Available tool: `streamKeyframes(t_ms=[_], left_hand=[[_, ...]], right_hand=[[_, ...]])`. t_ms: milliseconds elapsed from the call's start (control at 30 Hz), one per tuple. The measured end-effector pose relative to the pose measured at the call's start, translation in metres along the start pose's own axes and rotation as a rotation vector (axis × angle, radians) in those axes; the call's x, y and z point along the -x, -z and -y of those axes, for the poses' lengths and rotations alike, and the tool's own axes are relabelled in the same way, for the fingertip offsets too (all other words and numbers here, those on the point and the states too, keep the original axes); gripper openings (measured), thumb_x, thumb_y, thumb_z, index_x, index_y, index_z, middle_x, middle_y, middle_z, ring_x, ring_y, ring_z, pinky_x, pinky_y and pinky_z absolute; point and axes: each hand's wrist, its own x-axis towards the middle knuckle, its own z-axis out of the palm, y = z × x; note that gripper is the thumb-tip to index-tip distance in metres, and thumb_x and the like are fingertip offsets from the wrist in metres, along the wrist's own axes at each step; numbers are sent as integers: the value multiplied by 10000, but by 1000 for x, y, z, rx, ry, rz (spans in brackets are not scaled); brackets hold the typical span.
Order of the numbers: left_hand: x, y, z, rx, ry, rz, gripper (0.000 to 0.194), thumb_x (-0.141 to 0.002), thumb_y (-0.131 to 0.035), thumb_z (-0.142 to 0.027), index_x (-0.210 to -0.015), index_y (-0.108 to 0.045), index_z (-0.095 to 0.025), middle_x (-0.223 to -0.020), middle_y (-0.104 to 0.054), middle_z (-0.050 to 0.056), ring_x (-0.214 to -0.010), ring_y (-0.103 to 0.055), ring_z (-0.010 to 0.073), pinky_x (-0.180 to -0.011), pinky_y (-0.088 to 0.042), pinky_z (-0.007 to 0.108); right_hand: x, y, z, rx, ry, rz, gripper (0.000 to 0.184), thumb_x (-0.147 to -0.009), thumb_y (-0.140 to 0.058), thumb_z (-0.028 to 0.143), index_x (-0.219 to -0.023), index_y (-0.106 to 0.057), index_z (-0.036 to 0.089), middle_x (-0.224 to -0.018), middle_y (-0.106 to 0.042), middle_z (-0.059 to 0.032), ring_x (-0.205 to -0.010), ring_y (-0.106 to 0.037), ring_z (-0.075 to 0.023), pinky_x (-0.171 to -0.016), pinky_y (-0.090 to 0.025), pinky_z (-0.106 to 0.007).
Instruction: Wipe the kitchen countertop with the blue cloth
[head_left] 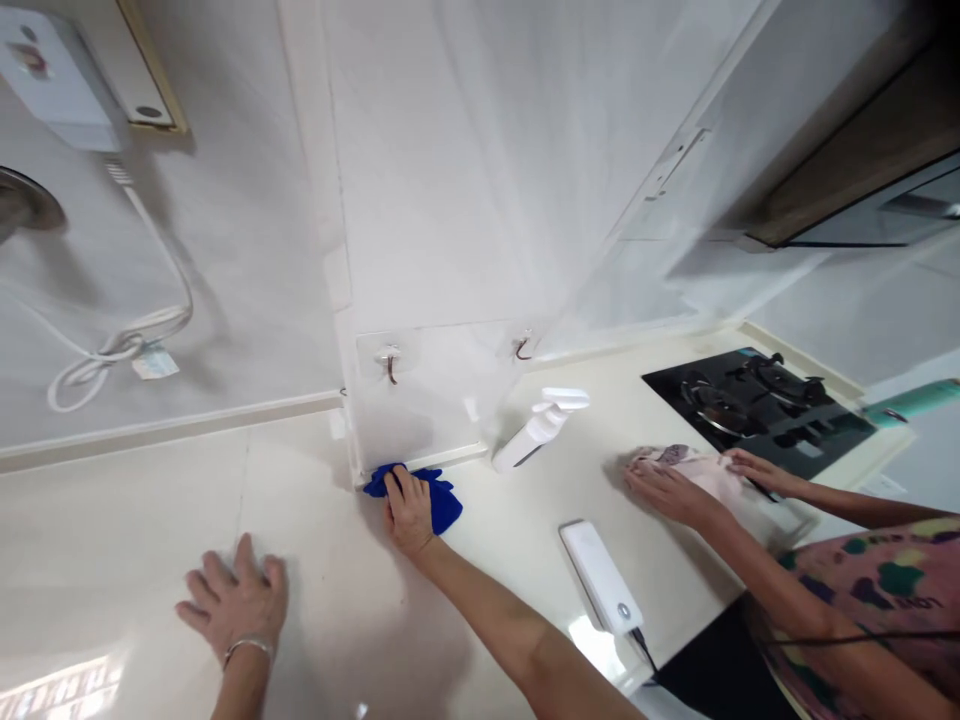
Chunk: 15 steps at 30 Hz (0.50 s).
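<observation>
My right hand is closed on a blue cloth, pressing it against the countertop at the foot of the wall's corner. Part of the cloth is bunched under my fingers and the rest spreads out to the right. My left hand, with a bracelet at the wrist, rests on the pale countertop with its fingers spread and nothing in it. To the right of the blue cloth stands a white spray bottle, and a white power bank with a black cable lies nearer the front edge.
At the right, another person's hands hold a light pink cloth on the counter. Behind them is a black gas hob. Two hooks are on the wall, and a coiled white cord hangs at the left.
</observation>
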Motion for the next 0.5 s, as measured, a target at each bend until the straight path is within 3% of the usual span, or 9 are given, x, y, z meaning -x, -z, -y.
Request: streamKeyframes(t_ms=[167,400,500], left_hand=[[0,-3,3,9,0,-7,617,-887,-283,-466,-1405,-484,-197,-1551,-275,181,-1452,-151,377,-1141,-124,613],[-2,-3,3,-3,21,20,610,-892,-286,-487,-1410,-475,-225,-1558,-260,167,-1456,-140,371,-1149,-106,597],[-1,2,0,-17,20,36,616,-895,-273,-496,-1411,-471,-224,-1550,-274,175,-1454,-151,373,-1153,-118,588]], right_hand=[[-9,5,2,8,133,92,432,-882,-442,261,-1283,-551,142,-1267,-564,-148,-926,-487,-231,-765,-345,-368],[-22,5,32,49,155,183,439,-884,-480,272,-1304,-538,159,-1298,-570,-131,-907,-507,-222,-769,-371,-365],[-23,9,29,38,162,198,404,-916,-435,245,-1300,-560,221,-1305,-586,-87,-896,-516,-207,-780,-393,-360]])
